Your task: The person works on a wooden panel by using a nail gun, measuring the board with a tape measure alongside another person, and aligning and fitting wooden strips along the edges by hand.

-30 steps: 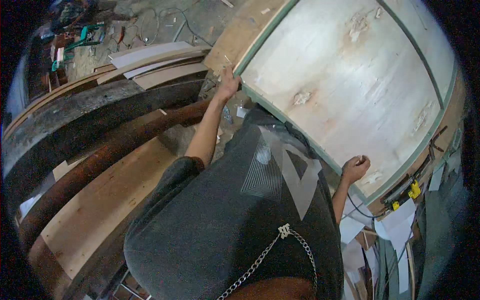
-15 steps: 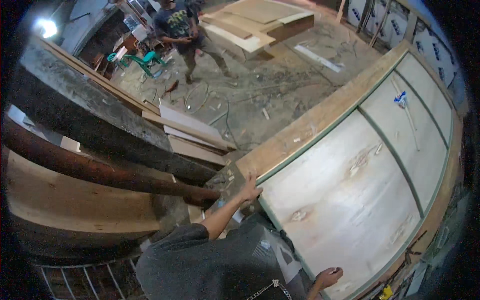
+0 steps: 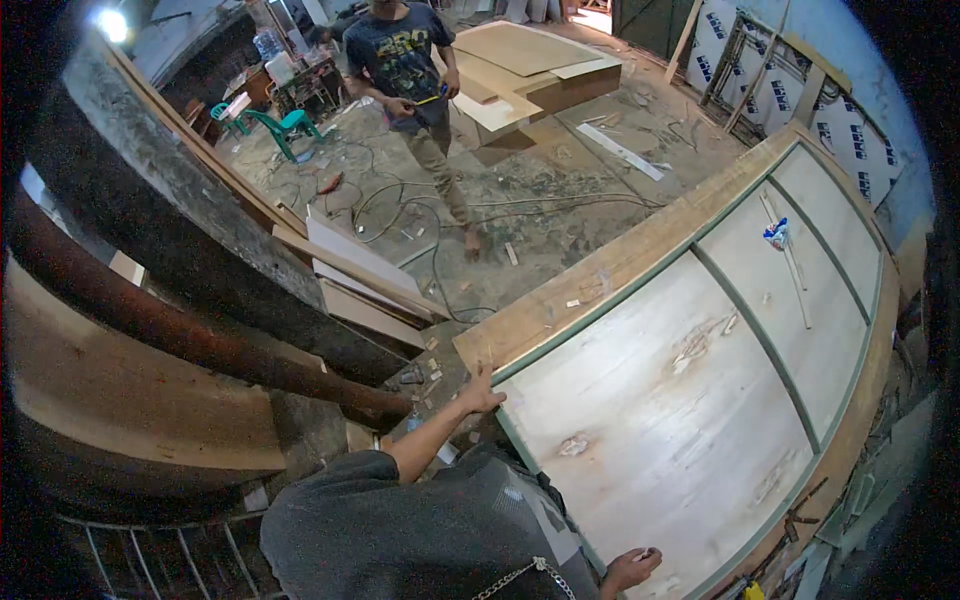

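A long framed panel (image 3: 640, 420) with a pale plywood face and grey-green rails lies in front of me on a wooden bench top (image 3: 560, 308). Crosswise bars divide its face into sections. At its left corner rests my left hand (image 3: 482, 393), fingers apart, touching the frame's edge. Over the panel's near end is my right hand (image 3: 632, 570), its fingers curled together; whatever they hold, if anything, is too small to make out. Farther along the panel lie a thin wooden strip (image 3: 795, 270) and a small blue-and-white packet (image 3: 776, 233).
A person (image 3: 405, 100) holding a tape measure (image 3: 430, 98) stands across the floor, near stacked boards (image 3: 540, 50). Cables (image 3: 400, 205) trail over the littered floor. Leaning planks (image 3: 360, 270) and a rusty pipe (image 3: 200, 330) stand to my left, with green chairs (image 3: 285, 130) beyond.
The other person has come nearer, and a tape measure now shows in their hands. My view has shifted slightly. Both my hands keep about the same places on the panel.
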The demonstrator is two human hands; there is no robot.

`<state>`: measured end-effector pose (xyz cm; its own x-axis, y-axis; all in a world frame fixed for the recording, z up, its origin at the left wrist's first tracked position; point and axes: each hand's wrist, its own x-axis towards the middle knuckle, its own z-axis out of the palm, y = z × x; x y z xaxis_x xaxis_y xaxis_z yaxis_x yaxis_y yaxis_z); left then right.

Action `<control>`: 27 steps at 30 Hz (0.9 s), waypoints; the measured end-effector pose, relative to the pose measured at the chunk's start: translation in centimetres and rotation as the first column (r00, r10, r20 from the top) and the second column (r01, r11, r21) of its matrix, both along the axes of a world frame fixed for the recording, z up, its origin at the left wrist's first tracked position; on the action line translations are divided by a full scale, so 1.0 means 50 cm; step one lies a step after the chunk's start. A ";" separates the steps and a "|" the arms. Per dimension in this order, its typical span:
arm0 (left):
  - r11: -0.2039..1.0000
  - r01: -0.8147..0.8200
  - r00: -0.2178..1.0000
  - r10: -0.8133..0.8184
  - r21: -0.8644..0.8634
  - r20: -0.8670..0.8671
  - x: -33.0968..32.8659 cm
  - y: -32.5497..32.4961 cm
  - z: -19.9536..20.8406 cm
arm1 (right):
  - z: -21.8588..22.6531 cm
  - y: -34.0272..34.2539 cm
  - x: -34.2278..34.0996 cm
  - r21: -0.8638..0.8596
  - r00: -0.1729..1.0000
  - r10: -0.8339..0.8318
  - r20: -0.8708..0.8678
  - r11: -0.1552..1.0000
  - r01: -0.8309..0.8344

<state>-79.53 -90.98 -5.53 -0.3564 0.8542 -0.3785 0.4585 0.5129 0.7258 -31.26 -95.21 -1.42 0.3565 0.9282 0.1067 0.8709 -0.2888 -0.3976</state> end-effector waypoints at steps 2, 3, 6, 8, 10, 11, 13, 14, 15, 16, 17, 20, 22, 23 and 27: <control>1.000 0.005 1.000 -0.005 -0.003 -0.002 0.005 -0.002 0.003 | -0.009 -0.009 0.009 -0.074 0.999 -0.033 0.001 0.997 0.033; 0.999 0.001 0.998 -0.004 -0.049 -0.058 0.005 0.004 0.004 | -0.015 -0.005 0.008 -0.080 0.997 -0.070 -0.035 0.994 0.067; 0.994 0.058 0.992 -0.068 -0.093 -0.104 0.007 0.032 0.010 | -0.088 -0.040 0.063 0.004 0.999 0.011 -0.039 1.000 -0.011; 0.996 0.065 0.984 -0.075 -0.067 -0.162 -0.025 0.004 -0.049 | -0.065 -0.013 0.042 -0.065 0.969 -0.032 -0.244 0.998 0.017; 0.992 0.109 0.980 -0.118 -0.061 -0.161 -0.036 0.016 -0.006 | -0.068 0.004 0.034 0.017 0.996 0.092 -0.007 0.996 -0.091; 0.988 0.108 0.977 -0.127 -0.114 -0.172 -0.026 0.028 0.025 | -0.006 0.025 -0.015 -0.047 0.989 -0.085 -0.124 0.996 0.080; 0.995 0.094 0.981 -0.098 -0.035 -0.166 -0.039 0.029 0.015 | 0.009 0.024 -0.020 -0.063 0.998 -0.055 -0.013 0.997 0.054; 0.992 0.109 0.981 -0.116 -0.057 -0.156 -0.036 0.033 0.007 | 0.031 0.030 -0.031 -0.095 0.996 -0.082 -0.036 0.992 0.079; 0.994 0.106 0.987 -0.101 0.033 -0.123 -0.033 0.036 0.002 | 0.028 0.027 -0.025 -0.110 0.995 -0.090 -0.032 0.990 0.086; 0.988 0.096 0.992 -0.084 0.125 -0.092 -0.033 0.037 0.001 | 0.025 0.023 -0.021 -0.091 0.995 -0.094 -0.032 0.992 0.090; 0.988 0.093 0.994 -0.084 0.126 -0.077 -0.031 0.038 0.000 | 0.022 0.019 -0.019 -0.070 0.995 -0.094 -0.034 0.993 0.092; 1.000 -0.014 0.998 0.013 -0.008 -0.054 -0.013 0.041 0.034 | 0.026 0.010 -0.017 -0.041 0.998 -0.069 -0.008 0.997 0.069; 0.995 -0.014 0.993 0.025 0.098 -0.115 -0.010 0.022 0.011 | 0.031 0.011 -0.017 -0.064 0.997 -0.080 -0.015 0.995 0.078; 0.965 -0.200 0.973 0.216 0.171 -0.077 0.006 0.014 0.016 | 0.031 0.011 -0.014 -0.079 0.995 -0.096 -0.018 0.992 0.094; 0.722 -0.525 0.847 0.498 0.451 0.188 0.097 -0.041 0.015 | -0.001 -0.001 0.005 -0.005 0.984 -0.124 -0.130 0.992 0.124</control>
